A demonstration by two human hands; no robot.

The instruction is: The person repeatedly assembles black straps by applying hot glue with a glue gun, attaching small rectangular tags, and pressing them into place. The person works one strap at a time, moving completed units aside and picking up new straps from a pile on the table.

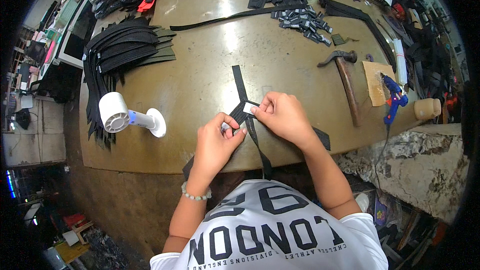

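Near the table's front edge, both hands work on a black webbing strap (239,82). One end of it points away from me, and lower parts hang over the edge. My left hand (216,139) is closed on the strap, with a bit of something whitish showing between thumb and fingers. My right hand (284,116) pinches a small white label (249,108) between thumb and forefinger, against the black webbing. Another black strap end (321,139) shows beside my right forearm. The fingers partly hide how label and strap meet.
A white handheld fan (142,120) stands on the left, before a stack of black straps (125,45). To the right lie a hammer (346,82) and a blue glue gun (395,97) by cardboard (375,81), plus a tape roll (426,108). Small dark labels (302,22) are heaped farther back.
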